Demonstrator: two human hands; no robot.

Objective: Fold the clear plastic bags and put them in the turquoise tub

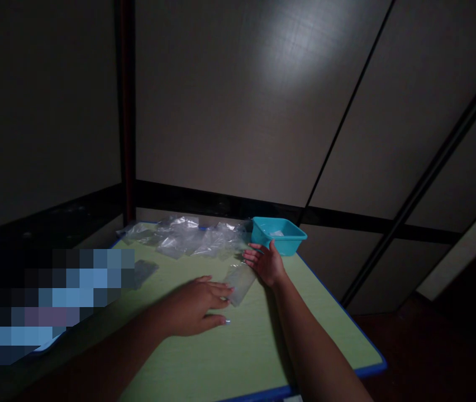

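A small clear plastic bag (240, 282) lies flat on the green table (246, 352). My left hand (196, 307) rests flat on the table, fingers stretched out, its fingertips touching the bag's near end. My right hand (265, 262) lies at the bag's far end, fingers spread and pointing left, touching its edge. Neither hand grips anything.
A pile of clear plastic bags (183, 237) lies at the table's far edge. A teal plastic tub (280, 234) stands at the far right corner, just beyond my right hand. A dark flat object (143, 271) lies left of centre. Wall panels rise behind; the floor drops off right.
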